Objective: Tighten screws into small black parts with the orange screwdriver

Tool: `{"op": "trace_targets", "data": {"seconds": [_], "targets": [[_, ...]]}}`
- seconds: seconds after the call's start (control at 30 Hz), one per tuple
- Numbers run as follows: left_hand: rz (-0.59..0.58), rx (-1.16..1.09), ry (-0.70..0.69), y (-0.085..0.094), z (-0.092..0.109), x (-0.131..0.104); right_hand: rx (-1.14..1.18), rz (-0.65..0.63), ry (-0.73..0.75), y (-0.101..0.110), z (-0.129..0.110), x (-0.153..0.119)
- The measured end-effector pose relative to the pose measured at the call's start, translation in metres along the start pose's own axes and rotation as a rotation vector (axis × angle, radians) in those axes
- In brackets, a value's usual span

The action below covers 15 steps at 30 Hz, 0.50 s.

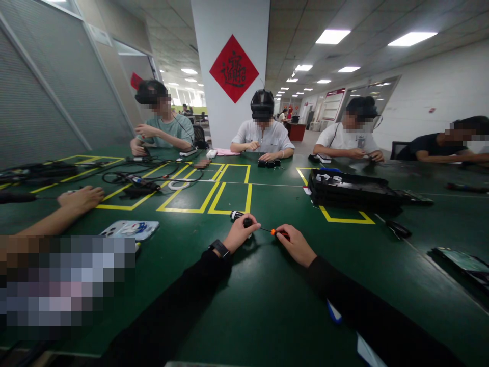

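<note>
My left hand (pixel 239 233), with a dark watch (pixel 219 248) at the wrist, is closed on a small black part (pixel 247 223) above the green table (pixel 244 285). A black and white cylindrical piece (pixel 236 215) shows just beyond its fingers; whether it joins the black part I cannot tell. My right hand (pixel 296 244) is closed around the handle of an orange and black screwdriver (pixel 281 234). The thin shaft points left, and its tip reaches the fingers of my left hand, where the contact is hidden.
A phone (pixel 132 230) lies at the left, near another person's hand (pixel 81 200). Cables (pixel 141 186) spread beyond it. Black stacked trays (pixel 351 188) stand at the right, with a black tool (pixel 398 229) nearer. Several people sit across the table.
</note>
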<state>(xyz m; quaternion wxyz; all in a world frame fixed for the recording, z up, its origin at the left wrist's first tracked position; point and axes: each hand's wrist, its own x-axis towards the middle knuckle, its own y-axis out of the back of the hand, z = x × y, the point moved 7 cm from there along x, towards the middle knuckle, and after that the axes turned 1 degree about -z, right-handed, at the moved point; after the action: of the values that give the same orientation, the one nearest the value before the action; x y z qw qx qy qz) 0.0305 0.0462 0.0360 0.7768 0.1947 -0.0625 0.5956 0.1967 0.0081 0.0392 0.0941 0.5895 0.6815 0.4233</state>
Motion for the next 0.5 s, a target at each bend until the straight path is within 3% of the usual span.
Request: {"op": "trace_targets", "data": {"seconds": [0.5], "targets": [[0.019,0.027,0.019,0.0002,0.0041,-0.0012,-0.040,0.010,0.008,0.0027,-0.0032,0.0015]]}}
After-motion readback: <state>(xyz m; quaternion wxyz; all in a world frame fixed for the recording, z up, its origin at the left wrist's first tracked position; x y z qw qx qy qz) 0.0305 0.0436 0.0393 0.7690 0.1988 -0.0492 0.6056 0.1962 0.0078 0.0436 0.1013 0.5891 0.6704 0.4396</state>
